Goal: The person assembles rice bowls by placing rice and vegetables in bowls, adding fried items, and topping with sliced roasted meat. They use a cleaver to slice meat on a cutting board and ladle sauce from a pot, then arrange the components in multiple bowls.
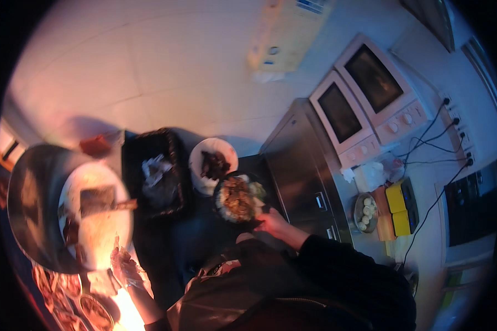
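- Head view: your right hand (273,222) holds a dark bowl (238,197) by its near rim, fingers clamped on the edge. The bowl is heaped with cooked food, brownish in the middle with paler bits round the side, and it hangs over the dark floor just in front of your body.
- Just beyond the bowl, and touching it in the picture, sits a white plate (212,163) with dark pieces of food on it.
- Your left hand (121,262) is low on the left, lit orange by a bright glow beneath it. It sits at the near edge of a large dark wok (30,204); whether its fingers grip anything, you cannot tell, as the glare and blur hide them.
- A pale round plate (96,218) lies over the wok, with a flat dark utensil (102,201) resting across it.
- Between the wok and the white plate stands a bin lined with a black bag (156,174), crumpled wrapping inside.
- To your right runs a steel bench (301,165). Two white ovens (364,102) stand on it, and nearer you a small metal bowl of pale round dumplings (365,212) beside yellow boxes (397,207).
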Motion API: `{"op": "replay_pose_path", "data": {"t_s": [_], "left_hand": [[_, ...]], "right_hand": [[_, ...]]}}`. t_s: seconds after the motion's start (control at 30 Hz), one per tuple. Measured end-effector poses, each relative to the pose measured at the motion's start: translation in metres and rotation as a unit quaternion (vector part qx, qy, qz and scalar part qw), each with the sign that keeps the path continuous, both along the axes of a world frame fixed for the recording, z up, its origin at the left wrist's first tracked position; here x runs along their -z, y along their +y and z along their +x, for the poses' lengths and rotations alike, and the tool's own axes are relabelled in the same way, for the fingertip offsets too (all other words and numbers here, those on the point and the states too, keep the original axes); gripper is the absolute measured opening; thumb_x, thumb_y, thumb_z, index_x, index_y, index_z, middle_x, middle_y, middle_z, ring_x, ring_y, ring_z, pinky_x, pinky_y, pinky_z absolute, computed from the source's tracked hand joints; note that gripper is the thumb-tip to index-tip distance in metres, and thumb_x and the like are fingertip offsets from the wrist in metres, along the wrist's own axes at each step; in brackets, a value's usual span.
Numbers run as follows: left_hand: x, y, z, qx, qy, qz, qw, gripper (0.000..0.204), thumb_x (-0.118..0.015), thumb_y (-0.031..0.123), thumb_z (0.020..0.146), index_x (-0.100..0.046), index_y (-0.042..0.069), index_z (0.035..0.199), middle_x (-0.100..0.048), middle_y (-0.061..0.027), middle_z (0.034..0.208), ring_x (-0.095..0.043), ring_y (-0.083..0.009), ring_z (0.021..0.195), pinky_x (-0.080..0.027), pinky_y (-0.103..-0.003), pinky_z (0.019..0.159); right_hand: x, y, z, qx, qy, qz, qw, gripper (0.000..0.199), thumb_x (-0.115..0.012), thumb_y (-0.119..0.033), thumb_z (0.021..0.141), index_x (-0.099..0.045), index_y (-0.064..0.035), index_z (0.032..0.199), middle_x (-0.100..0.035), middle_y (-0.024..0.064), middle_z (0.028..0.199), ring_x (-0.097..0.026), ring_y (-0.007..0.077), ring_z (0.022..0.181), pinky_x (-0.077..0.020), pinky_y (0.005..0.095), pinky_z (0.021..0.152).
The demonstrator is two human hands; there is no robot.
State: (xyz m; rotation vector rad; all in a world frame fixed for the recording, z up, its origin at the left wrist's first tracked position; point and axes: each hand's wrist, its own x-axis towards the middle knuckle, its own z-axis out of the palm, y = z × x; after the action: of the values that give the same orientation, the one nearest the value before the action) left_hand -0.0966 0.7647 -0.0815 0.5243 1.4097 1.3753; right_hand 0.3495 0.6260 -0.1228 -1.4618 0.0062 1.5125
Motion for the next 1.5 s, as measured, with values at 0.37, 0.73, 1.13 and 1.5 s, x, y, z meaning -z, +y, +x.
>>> {"op": "replay_pose_path", "data": {"t_s": [0.37,0.73,1.13,1.5], "left_hand": [[-0.034,0.036,0.377,0.123,-0.075,-0.028,0.989,0.023,-0.057,0.005,0.079,-0.059,0.004,0.103,-0.058,-0.0031,0.084,-0.052,-0.0109,0.074,-0.042,-0.021,0.073],[-0.046,0.092,0.524,0.320,0.027,-0.038,0.946,0.028,-0.056,0.007,0.079,-0.060,0.004,0.107,-0.055,0.0000,0.075,-0.051,-0.0089,0.065,-0.038,-0.019,0.056],[-0.053,0.123,0.520,0.387,-0.040,-0.070,0.919,0.020,-0.056,0.003,0.081,-0.056,0.004,0.101,-0.060,-0.0073,0.084,-0.057,-0.0155,0.073,-0.045,-0.024,0.063],[-0.038,0.143,0.363,0.195,-0.069,-0.067,0.976,0.022,-0.054,-0.005,0.076,-0.058,0.001,0.096,-0.056,-0.0022,0.073,-0.052,-0.0102,0.063,-0.042,-0.018,0.057]], "right_hand": [[0.013,-0.049,0.279,0.227,0.026,0.005,0.974,0.048,-0.048,0.000,0.085,-0.037,-0.0091,0.130,-0.060,0.0158,0.110,-0.064,0.0289,0.079,-0.0557,0.0411,0.063],[0.010,-0.099,0.308,0.459,0.116,0.044,0.880,0.041,-0.042,-0.001,0.086,-0.039,0.0038,0.127,-0.060,0.0223,0.107,-0.065,0.0338,0.088,-0.0571,0.0411,0.067],[0.057,-0.188,0.354,0.600,0.038,0.059,0.797,0.036,-0.041,-0.008,0.086,-0.043,0.0065,0.119,-0.062,0.0234,0.103,-0.065,0.0332,0.086,-0.0560,0.0375,0.068],[0.083,-0.175,0.331,0.680,-0.031,0.130,0.721,0.025,-0.048,-0.017,0.092,-0.048,-0.0007,0.110,-0.063,0.0185,0.099,-0.064,0.0274,0.087,-0.0543,0.0352,0.073]]}}
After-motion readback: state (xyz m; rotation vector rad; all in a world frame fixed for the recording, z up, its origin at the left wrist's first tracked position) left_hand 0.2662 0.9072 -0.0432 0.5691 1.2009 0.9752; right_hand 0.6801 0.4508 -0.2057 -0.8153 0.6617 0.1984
